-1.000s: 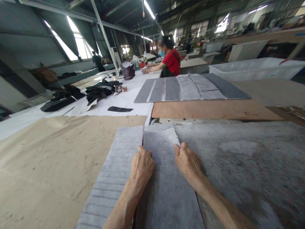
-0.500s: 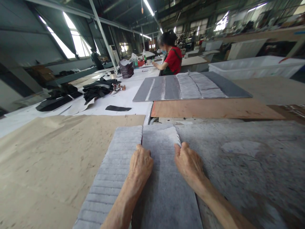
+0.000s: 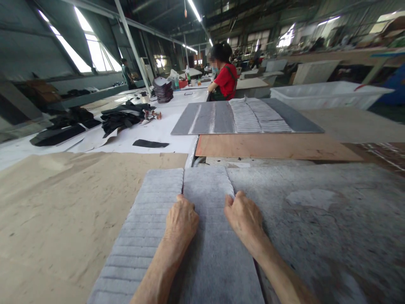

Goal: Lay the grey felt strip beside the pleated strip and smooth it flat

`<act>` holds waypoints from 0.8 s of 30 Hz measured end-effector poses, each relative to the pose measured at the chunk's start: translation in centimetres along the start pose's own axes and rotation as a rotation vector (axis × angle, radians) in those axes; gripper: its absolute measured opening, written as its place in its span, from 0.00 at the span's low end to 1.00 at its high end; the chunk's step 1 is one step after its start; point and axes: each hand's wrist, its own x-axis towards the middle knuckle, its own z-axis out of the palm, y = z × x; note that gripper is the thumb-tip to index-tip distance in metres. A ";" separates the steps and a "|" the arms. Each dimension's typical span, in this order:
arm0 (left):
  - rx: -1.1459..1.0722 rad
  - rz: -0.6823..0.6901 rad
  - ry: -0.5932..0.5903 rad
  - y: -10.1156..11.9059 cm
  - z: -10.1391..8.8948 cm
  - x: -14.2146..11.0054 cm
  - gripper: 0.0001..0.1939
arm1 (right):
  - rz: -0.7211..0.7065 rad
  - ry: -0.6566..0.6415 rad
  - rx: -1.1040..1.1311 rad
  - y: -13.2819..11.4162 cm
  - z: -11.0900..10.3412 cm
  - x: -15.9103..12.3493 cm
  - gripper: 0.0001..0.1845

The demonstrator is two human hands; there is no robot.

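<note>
Two grey felt-like fabric strips lie side by side in front of me. The ridged strip (image 3: 126,245) on the left has evenly spaced crosswise folds. A smoother fabric strip (image 3: 218,257) lies to its right, with faint crosswise lines towards its far end. My left hand (image 3: 182,216) is closed at the seam between the two, its fingertips curled under and hidden. At the smooth strip's right edge, my right hand (image 3: 244,215) pinches the fabric between thumb and bent fingers. Both hands are level with each other.
Brown paper (image 3: 63,215) covers the left table; a stained grey board (image 3: 332,228) lies right. Beyond are a wooden board (image 3: 272,145), a grey panel (image 3: 218,120) bearing ridged pieces, dark fabric scraps (image 3: 125,116) and a white tub (image 3: 325,95). A co-worker in red (image 3: 226,80) sits further back.
The smooth strip's far right edge, lifted and pale before, now lies flatter. Both hands keep their hold at its edges. The whole view has shifted slightly, with things appearing further left.
</note>
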 end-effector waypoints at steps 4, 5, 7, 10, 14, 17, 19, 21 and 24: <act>-0.003 -0.015 0.003 0.0 0.1 0.0 0.15 | 0.020 -0.017 0.008 0.1 -0.1 0.1 0.14; -0.004 -0.024 0.005 0.0 0.2 0.0 0.14 | 0.024 -0.021 0.009 0.1 -0.2 0.1 0.14; -0.005 -0.038 0.011 -0.1 0.3 0.1 0.14 | 0.028 -0.025 0.012 0.1 -0.2 0.1 0.14; -0.006 -0.045 0.016 -0.1 0.5 0.3 0.14 | 0.027 -0.031 0.019 0.1 -0.2 0.0 0.14; -0.007 -0.062 0.025 -0.2 0.7 0.5 0.13 | 0.016 -0.044 0.027 0.1 -0.3 0.1 0.14; -0.004 -0.080 0.030 -0.2 0.7 0.5 0.12 | 0.004 -0.050 0.030 0.2 -0.4 0.2 0.14; 0.004 -0.078 0.030 -0.2 0.7 0.5 0.12 | -0.005 -0.055 0.030 0.2 -0.5 0.2 0.14; 0.013 -0.064 0.028 -0.2 0.7 0.4 0.12 | -0.012 -0.059 0.028 0.3 -0.5 0.3 0.14; 0.028 -0.047 0.029 -0.2 0.7 0.3 0.13 | -0.018 -0.061 0.025 0.4 -0.4 0.4 0.14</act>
